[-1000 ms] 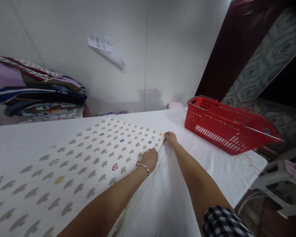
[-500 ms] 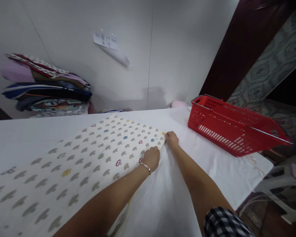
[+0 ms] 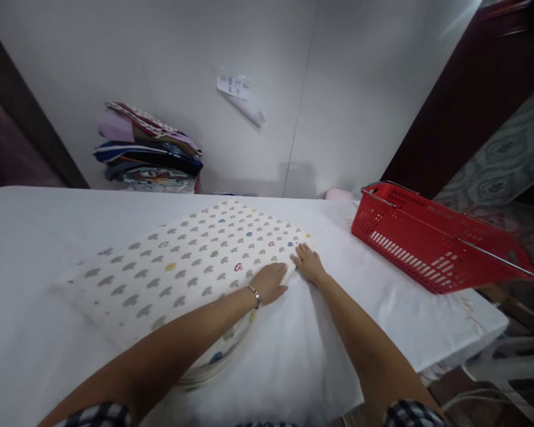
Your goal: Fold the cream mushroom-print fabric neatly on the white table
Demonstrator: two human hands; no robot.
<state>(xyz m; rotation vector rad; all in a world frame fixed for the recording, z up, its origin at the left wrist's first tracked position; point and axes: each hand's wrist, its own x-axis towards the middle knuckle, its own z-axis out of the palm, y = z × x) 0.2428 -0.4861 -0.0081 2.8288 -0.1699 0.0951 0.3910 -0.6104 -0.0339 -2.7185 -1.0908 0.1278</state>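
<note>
A cream cloth [image 3: 196, 255] printed with grey and coloured mouse-head-like shapes lies spread on the white-covered table. Its near edge curves in several stacked layers, so it is folded over. My left hand [image 3: 269, 283], a bracelet at its wrist, rests flat on the cloth's right edge with the fingers stretched out. Just beyond it, my right hand [image 3: 309, 262] lies with spread fingers at the cloth's right corner, partly on the white table cover [image 3: 338, 320]. Neither hand grips the cloth.
A red plastic basket [image 3: 409, 249] with metal handles stands on the table's right side. Folded fabrics [image 3: 151, 151] are piled by the wall at the back left. A paper note [image 3: 234, 86] hangs on the wall. A white stool [image 3: 507, 367] is beside the table at lower right.
My right hand has let go of the cloth's corner and flattened out, moving slightly nearer. My left hand's fingers have straightened along the edge. The view has turned left and shows more of the table.
</note>
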